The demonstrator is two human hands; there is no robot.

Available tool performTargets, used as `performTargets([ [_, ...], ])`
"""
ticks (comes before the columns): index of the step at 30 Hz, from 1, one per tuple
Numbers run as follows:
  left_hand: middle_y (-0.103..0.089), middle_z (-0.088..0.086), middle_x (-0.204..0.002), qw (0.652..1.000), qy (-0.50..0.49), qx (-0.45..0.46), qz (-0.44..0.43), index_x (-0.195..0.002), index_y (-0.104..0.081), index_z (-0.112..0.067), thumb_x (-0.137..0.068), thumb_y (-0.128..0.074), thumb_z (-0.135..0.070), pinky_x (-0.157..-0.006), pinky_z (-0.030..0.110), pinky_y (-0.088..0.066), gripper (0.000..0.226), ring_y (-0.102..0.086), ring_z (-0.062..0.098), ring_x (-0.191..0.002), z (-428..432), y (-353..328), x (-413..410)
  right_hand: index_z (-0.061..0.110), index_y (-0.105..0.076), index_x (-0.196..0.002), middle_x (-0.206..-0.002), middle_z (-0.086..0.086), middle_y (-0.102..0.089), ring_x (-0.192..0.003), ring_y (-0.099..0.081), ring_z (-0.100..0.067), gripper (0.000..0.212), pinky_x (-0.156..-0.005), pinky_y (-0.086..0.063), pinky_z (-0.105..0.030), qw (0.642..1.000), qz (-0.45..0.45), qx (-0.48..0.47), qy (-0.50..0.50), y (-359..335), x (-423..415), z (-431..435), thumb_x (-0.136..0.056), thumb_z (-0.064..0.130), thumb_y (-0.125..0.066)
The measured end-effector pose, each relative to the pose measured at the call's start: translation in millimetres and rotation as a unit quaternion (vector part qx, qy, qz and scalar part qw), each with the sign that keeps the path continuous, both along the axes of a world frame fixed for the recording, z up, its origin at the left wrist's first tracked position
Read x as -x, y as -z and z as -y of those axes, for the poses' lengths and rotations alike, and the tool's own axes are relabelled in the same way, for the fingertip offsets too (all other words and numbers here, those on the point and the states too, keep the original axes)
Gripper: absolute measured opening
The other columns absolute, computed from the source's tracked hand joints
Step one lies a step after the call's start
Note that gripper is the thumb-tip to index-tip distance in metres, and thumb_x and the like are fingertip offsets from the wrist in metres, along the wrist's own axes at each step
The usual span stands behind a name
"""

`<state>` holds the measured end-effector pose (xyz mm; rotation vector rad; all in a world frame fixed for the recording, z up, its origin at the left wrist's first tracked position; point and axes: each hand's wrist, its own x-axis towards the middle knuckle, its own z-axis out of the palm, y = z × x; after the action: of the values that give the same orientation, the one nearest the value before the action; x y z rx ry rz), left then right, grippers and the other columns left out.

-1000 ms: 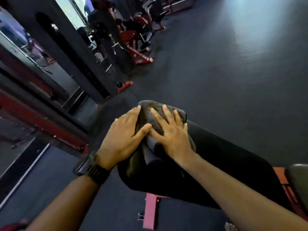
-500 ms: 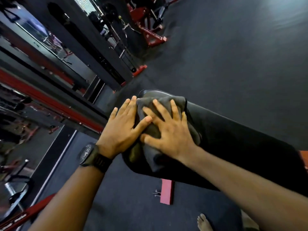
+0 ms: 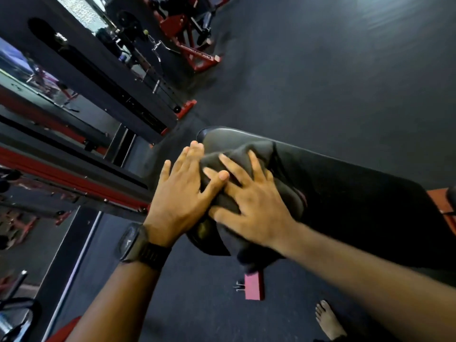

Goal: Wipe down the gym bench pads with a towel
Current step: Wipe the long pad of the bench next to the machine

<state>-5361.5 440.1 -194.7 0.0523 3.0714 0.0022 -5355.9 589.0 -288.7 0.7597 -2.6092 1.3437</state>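
Two hands lay flat on the towel (image 3: 256, 150), exactly as they had a second before, but the cloth had shifted. A second ago it was bunched right over the tip of the bench pad (image 3: 357, 201); half a second ago it still reached that tip. Now the rounded end of the pad showed bare and faintly shiny beyond the fingertips, so the towel had been drawn back along the pad, away from the tip.

The left hand (image 3: 182, 191), with a dark watch (image 3: 134, 243) at its wrist, pressed with straight fingers at the towel's left edge, its thumb laid across onto the forefinger of the right hand (image 3: 254, 206). The right hand was spread wide on top of the cloth, fingers straight, pushing down rather than clutching. Neither hand gripped anything; both were open and pressing.

The towel sat crumpled on the pad's far end, one fold drooping over the near edge above the red bench foot (image 3: 254, 286). A bare foot (image 3: 329, 322) stood on the dark floor (image 3: 320, 82) beside it.

My reading was that the tip had had its pass and the stroke was heading back along the pad. Most of its long black surface to the right still looked unwiped.
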Motion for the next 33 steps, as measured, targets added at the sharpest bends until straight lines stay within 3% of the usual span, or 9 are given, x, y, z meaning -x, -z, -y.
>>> performTargets([
  [4, -0.001, -0.004, -0.168, 1.000, -0.013, -0.009, 0.001, -0.160, -0.004, -0.023, -0.078, -0.006, -0.085, -0.125, 0.044, 0.000, 0.103, 0.003, 0.009, -0.153, 0.1, -1.0, -1.3, 0.057, -0.013, -0.153, -0.167, 0.018, -0.007, -0.154, -0.001, -0.034, 0.075, -0.116, -0.015, -0.069, 0.997, 0.049, -0.060, 0.022, -3.3, 78.0, 0.5, -0.083, 0.079, -0.029],
  [8, 0.006, -0.005, -0.167, 0.999, 0.005, 0.046, 0.008, -0.160, 0.001, -0.022, -0.076, 0.001, -0.086, -0.125, 0.045, 0.002, 0.105, 0.007, 0.009, -0.153, 0.6, -0.6, -0.8, 0.060, -0.013, -0.152, -0.168, 0.018, -0.001, -0.155, 0.001, -0.029, 0.069, -0.118, -0.013, -0.068, 0.976, 0.166, -0.052, 0.130, 28.0, 56.8, -26.0, -0.087, 0.079, -0.027],
  [10, 0.006, -0.005, -0.168, 0.999, 0.006, 0.044, 0.008, -0.160, 0.001, -0.022, -0.075, 0.001, -0.086, -0.125, 0.045, 0.001, 0.106, 0.006, 0.009, -0.153, 0.6, -0.6, 0.0, 0.058, -0.017, -0.152, -0.168, 0.013, -0.008, -0.154, -0.006, -0.033, 0.076, -0.115, -0.022, -0.066, 0.978, 0.146, -0.044, 0.141, 36.9, 11.4, -37.4, -0.079, 0.080, -0.022],
  [13, 0.003, -0.003, -0.168, 0.999, 0.014, 0.038, 0.005, -0.160, -0.002, -0.021, -0.075, 0.001, -0.086, -0.125, 0.044, 0.001, 0.107, 0.005, 0.009, -0.153, -1.3, 2.1, 1.1, 0.051, -0.029, -0.152, -0.166, 0.007, -0.023, -0.152, -0.016, -0.041, 0.077, -0.111, -0.029, -0.067, 0.993, 0.054, -0.009, 0.103, 21.1, -45.4, -22.7, -0.079, 0.071, -0.040],
  [19, -0.031, 0.004, -0.161, 0.992, 0.005, -0.117, -0.039, -0.155, -0.030, -0.024, -0.080, -0.004, -0.086, -0.122, 0.049, -0.020, 0.101, -0.024, 0.019, -0.150, 7.5, 0.1, 4.4, 0.054, -0.025, -0.152, -0.167, 0.016, -0.013, -0.154, -0.001, -0.038, 0.070, -0.117, -0.012, -0.066, 0.999, 0.037, -0.021, 0.023, -22.8, 26.1, 14.0, -0.083, 0.066, -0.027],
  [21, -0.022, 0.005, -0.165, 0.996, -0.003, -0.084, -0.021, -0.158, -0.020, -0.020, -0.077, -0.002, -0.088, -0.123, 0.046, -0.016, 0.107, -0.016, 0.017, -0.152, 8.7, -0.1, 1.4, 0.055, -0.018, -0.153, -0.168, 0.016, -0.011, -0.154, -0.004, -0.036, 0.075, -0.118, -0.013, -0.067, 0.996, 0.054, -0.055, 0.037, -16.3, 61.1, 13.5, -0.081, 0.075, -0.021],
  [24, -0.010, 0.004, -0.167, 1.000, 0.011, 0.022, -0.008, -0.159, -0.010, -0.014, -0.077, -0.002, -0.084, -0.124, 0.047, -0.009, 0.109, -0.006, 0.015, -0.154, 2.8, -2.3, -1.2, 0.056, -0.019, -0.153, -0.166, 0.021, -0.009, -0.154, -0.002, -0.028, 0.066, -0.117, -0.013, -0.068, 0.981, 0.150, -0.031, 0.116, 10.1, 83.9, -2.0, -0.092, 0.072, -0.039],
  [28, -0.004, 0.003, -0.168, 0.999, -0.007, 0.045, 0.015, -0.160, -0.004, -0.016, -0.075, -0.002, -0.085, -0.124, 0.047, -0.006, 0.109, -0.001, 0.014, -0.154, -1.7, -6.7, -3.8, 0.053, -0.024, -0.153, -0.167, 0.016, -0.008, -0.154, -0.003, -0.028, 0.066, -0.116, -0.020, -0.066, 0.961, 0.215, -0.039, 0.172, 49.2, 35.4, -48.0, -0.090, 0.070, -0.037],
  [33, 0.002, 0.000, -0.168, 0.998, -0.013, 0.058, 0.018, -0.160, 0.000, -0.019, -0.078, -0.004, -0.083, -0.124, 0.045, -0.001, 0.104, 0.005, 0.011, -0.153, -4.6, -6.5, -6.2, 0.043, -0.040, -0.150, -0.163, 0.004, -0.032, -0.147, -0.024, -0.046, 0.073, -0.109, -0.033, -0.067, 0.995, 0.048, -0.012, 0.088, 27.2, -27.1, -30.8, -0.080, 0.062, -0.041],
])
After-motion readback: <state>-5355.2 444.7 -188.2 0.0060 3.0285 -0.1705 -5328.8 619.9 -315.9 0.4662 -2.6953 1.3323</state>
